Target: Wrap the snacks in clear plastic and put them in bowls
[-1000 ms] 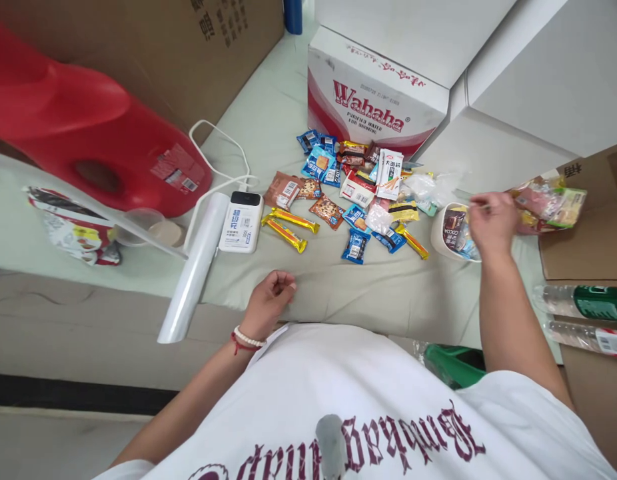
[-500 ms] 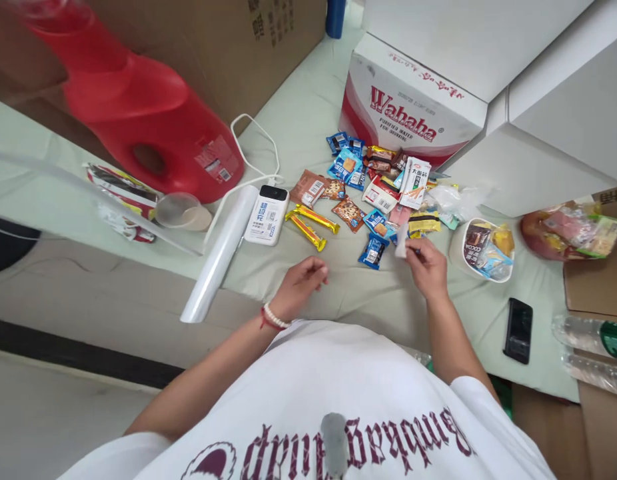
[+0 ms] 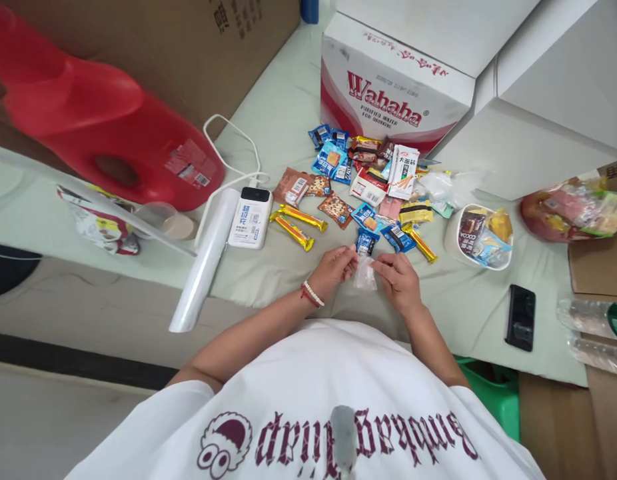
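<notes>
A small clear plastic bag (image 3: 365, 275) hangs between my two hands, close to my shirt. My left hand (image 3: 334, 268), with a beaded bracelet at the wrist, pinches the bag's upper left edge. On the other edge, the fingers of my right hand (image 3: 399, 279) are closed too. Just beyond the bag lies a dark blue snack packet (image 3: 367, 242), with another blue packet (image 3: 398, 238) and a yellow wrapped stick (image 3: 420, 243) to its right. Two more yellow sticks (image 3: 302, 218) rest to the left, below the brown cookie packets (image 3: 336, 210).
Behind the snacks stands a Wahaha carton (image 3: 388, 87). To the right are a white tub (image 3: 453, 240) holding packets and a black phone (image 3: 520, 318). On the left are a white power bank (image 3: 250, 223), a plastic film roll (image 3: 203, 267) and a large red jug (image 3: 153, 133).
My right hand has moved left with the plastic bag, and my left hand has come right to grip it too. A blue packet and a yellow stick now show where my right hand was.
</notes>
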The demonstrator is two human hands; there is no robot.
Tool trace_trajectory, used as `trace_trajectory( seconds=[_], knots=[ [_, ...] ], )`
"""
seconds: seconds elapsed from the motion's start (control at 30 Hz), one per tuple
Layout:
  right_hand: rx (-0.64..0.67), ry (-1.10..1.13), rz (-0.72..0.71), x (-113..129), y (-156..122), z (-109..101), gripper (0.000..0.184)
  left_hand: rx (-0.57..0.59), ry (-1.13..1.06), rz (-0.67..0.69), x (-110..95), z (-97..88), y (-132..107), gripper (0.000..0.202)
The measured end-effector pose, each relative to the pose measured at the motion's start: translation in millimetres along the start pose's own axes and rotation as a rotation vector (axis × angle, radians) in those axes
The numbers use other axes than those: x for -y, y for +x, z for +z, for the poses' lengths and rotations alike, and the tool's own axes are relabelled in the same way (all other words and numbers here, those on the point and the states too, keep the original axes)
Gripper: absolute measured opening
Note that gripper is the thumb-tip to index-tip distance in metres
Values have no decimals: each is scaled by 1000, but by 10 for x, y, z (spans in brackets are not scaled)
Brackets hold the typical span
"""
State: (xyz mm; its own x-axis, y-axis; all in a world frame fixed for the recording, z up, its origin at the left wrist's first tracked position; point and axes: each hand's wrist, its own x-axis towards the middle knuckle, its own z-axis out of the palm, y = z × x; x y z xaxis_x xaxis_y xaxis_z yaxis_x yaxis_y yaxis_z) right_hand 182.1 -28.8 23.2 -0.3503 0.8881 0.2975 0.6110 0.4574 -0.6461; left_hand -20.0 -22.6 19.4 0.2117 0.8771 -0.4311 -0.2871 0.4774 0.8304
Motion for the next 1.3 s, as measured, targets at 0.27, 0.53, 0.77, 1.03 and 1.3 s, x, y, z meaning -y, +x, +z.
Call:
trace_trajectory(
  seconds=[0.27, 0.53, 0.77, 1.03, 1.3],
  knots=[
    [-149, 267, 245, 181, 112, 108, 26, -91, 122, 148, -28, -29, -55, 41],
    [-204, 634, 624, 3, 89, 153, 34, -137, 87, 108, -47, -263, -77, 39],
    [-142, 703, 692, -246, -118, -195, 40, -106, 69, 62, -108, -627, -123, 42],
    [-131, 514, 451, 53, -45, -212, 28, -53, 196, 153, -178, -388, -239, 47],
    [101, 292, -10, 420, -62, -258, 18, -68, -105, 29, -187, -192, -134, 48]
  ],
)
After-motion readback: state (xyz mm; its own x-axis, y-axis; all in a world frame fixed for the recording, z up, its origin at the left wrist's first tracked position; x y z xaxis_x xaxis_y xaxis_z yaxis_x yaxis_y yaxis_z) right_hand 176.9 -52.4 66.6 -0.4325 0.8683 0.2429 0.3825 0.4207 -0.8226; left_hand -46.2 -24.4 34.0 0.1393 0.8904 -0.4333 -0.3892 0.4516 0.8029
